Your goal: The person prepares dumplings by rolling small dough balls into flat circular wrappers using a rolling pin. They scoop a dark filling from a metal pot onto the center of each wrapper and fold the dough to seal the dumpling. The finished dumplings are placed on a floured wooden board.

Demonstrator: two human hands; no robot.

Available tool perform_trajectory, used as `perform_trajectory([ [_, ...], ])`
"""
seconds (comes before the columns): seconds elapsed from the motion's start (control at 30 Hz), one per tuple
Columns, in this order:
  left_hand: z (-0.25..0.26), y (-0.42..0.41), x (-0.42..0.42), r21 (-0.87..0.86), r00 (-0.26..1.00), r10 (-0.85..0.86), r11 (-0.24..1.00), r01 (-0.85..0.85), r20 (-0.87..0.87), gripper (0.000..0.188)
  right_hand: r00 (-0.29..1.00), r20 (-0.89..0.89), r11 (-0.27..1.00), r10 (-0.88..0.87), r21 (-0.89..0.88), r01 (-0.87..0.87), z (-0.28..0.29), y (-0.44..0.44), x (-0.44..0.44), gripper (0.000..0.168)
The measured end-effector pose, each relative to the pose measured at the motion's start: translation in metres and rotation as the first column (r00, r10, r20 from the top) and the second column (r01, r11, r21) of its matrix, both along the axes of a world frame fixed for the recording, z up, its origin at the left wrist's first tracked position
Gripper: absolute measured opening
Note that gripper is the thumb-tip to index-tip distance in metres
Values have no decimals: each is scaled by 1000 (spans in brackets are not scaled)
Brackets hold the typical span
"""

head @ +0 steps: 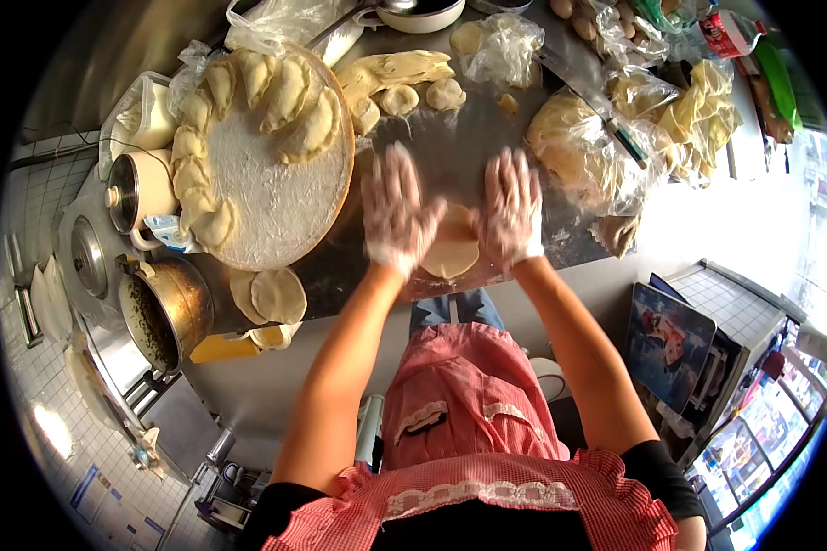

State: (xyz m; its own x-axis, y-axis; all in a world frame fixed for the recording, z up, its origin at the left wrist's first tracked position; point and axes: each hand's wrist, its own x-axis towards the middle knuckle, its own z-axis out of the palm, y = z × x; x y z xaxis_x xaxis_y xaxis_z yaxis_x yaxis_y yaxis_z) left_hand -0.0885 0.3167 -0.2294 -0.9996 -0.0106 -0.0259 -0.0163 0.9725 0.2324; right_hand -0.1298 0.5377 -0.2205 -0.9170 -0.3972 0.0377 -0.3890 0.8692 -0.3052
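My left hand [400, 210], in a clear thin glove, is spread flat with its fingers pointing away from me. My right hand [512, 206] mirrors it, gloved too. Both are blurred by motion. Between them on the dark metal worktop [448, 148] lies a thin, flattened dough round [451, 258], its sides partly covered by my thumbs and palms. Whatever may be under the palms is hidden. Just beyond are small dough pieces [399, 100] and a long lump of dough [413, 69].
Left stands a floured round board [269, 200] edged with folded dumplings [313, 127]. Near it are stacked dough rounds [279, 296], a pot [172, 310] and a lidded mug [148, 186]. At right, a knife [586, 86] rests on bagged dough [579, 151].
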Motion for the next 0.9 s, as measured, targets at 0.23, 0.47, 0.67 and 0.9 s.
perform_trajectory([
  [0.23,17,11,109,262,988,-154,953,152,-16,79,990,118,995,75,52,-82,-14,42,116,73],
  [0.47,-3,-10,25,527,961,-229,804,277,-156,33,997,-82,999,15,41,-12,15,96,88,47],
  [0.67,14,34,139,849,857,443,316,-424,263,41,994,-50,995,-98,12,99,10,93,108,54],
  [0.9,22,8,75,-30,965,11,1000,-3,263,100,984,151,995,95,-43,-90,-6,12,68,77],
])
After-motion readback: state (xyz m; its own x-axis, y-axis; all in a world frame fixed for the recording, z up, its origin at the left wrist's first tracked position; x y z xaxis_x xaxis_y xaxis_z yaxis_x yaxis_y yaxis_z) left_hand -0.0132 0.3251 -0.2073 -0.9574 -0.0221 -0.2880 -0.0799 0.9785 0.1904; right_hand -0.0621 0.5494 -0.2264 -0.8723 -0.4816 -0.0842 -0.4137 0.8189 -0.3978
